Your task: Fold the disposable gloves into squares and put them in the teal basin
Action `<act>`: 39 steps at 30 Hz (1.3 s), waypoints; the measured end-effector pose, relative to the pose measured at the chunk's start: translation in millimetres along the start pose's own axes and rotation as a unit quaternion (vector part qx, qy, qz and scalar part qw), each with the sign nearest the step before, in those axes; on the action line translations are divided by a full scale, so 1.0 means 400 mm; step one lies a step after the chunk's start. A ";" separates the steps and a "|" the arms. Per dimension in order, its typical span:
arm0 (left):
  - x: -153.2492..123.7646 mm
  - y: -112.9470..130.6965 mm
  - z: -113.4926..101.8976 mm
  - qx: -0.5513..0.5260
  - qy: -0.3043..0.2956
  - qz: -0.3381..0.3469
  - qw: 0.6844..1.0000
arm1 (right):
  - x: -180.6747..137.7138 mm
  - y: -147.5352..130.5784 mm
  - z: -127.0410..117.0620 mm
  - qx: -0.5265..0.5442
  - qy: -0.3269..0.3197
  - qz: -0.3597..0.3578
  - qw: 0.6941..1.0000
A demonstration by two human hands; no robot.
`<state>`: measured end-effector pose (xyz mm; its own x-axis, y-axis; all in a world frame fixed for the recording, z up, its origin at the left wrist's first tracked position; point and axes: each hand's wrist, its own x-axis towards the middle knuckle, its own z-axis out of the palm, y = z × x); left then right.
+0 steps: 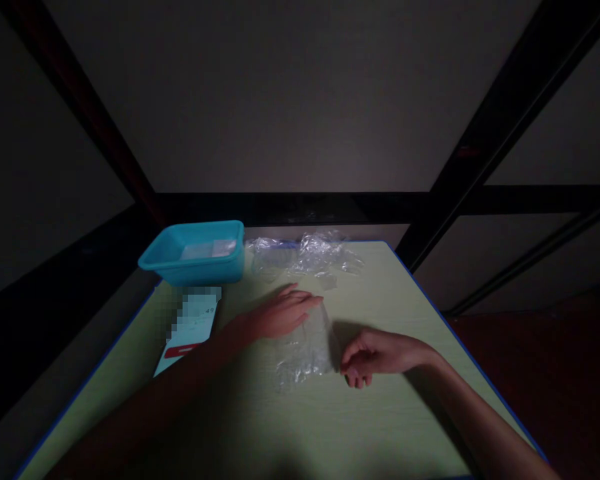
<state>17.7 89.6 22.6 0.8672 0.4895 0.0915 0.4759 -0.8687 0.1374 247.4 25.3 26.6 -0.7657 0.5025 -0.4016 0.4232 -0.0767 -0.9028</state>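
A thin clear plastic bag [305,353] lies spread on the table in front of me. My left hand [287,312] rests across its far part with the fingers stretched out, palm down. At the bag's near right corner, my right hand [367,359] is closed, with thumb and fingers pinched together on the edge. Beyond my left hand is a loose heap of crumpled clear plastic bags [325,252]. The far part of the bag is partly hidden under my left hand.
A blue plastic basket [205,267] with flat pale packets inside stands at the table's far left. Nearer me lies a phone [195,327] with its screen lit, partly behind my left forearm. The pale table [380,427] has a blue edge; a dark panelled wall rises behind it.
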 end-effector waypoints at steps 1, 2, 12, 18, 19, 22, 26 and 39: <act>0.004 0.004 -0.002 -0.001 0.003 0.002 1.000 | -0.004 -0.004 -0.003 -0.026 0.022 -0.009 0.999; 0.005 0.006 -0.005 -0.003 0.011 0.002 1.000 | -0.008 -0.010 -0.006 -0.068 0.069 -0.024 0.995; -0.179 0.013 -0.006 -0.030 0.123 -0.064 0.990 | 0.051 -0.013 -0.020 -0.459 0.168 -0.128 0.863; -0.243 0.024 0.035 -0.014 0.110 -0.056 0.992 | 0.061 0.007 -0.020 -0.470 0.129 -0.065 0.871; -0.246 0.023 0.040 -0.010 0.106 -0.048 0.993 | 0.061 0.010 -0.021 -0.470 0.129 -0.060 0.871; -0.252 0.020 0.045 0.001 0.088 -0.025 0.996 | 0.062 0.017 -0.024 -0.475 0.133 -0.046 0.869; -0.262 0.017 0.036 0.010 0.067 -0.012 0.998 | 0.063 0.021 -0.023 -0.485 0.135 -0.032 0.864; -0.271 0.005 0.025 0.016 0.042 -0.028 0.999 | 0.065 0.033 -0.022 -0.483 0.153 -0.029 0.862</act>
<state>-73.7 34.1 3.3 0.8246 0.5405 0.1672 0.5285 -0.8413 0.1135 237.3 45.1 5.7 -0.6980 0.6960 -0.1683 0.7076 0.6343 -0.3113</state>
